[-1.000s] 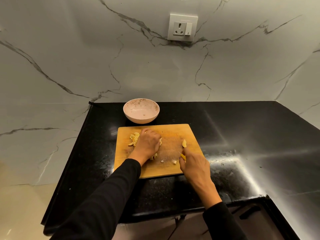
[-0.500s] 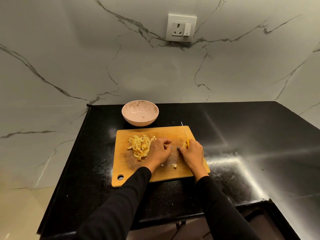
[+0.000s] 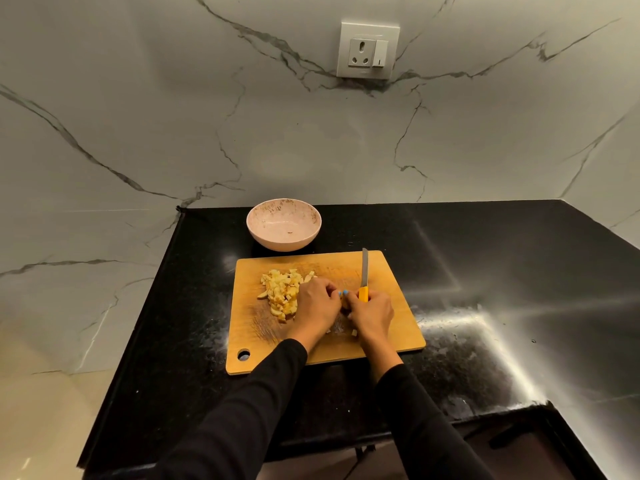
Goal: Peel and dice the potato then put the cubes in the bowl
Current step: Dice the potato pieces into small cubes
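Observation:
A heap of diced potato cubes (image 3: 281,292) lies on the left half of the wooden cutting board (image 3: 394,285). My left hand (image 3: 317,306) sits just right of the heap with its fingers curled, fingertips meeting my right hand at the board's middle; what they pinch is hidden. My right hand (image 3: 372,311) grips the yellow handle of a knife (image 3: 364,271), its blade pointing away toward the board's far edge. A few loose potato bits (image 3: 354,333) lie beside my right wrist. The pale pink bowl (image 3: 284,224) stands behind the board, holding only a speck.
The board rests on a black stone counter (image 3: 502,271) whose left edge drops off to the floor. A marble wall with a socket (image 3: 368,50) rises behind. A dark drawer front shows below the counter's front right corner.
My left hand has come off the heap and moved right, uncovering the cubes. My right hand moved up the board to meet it, and the knife blade now points away.

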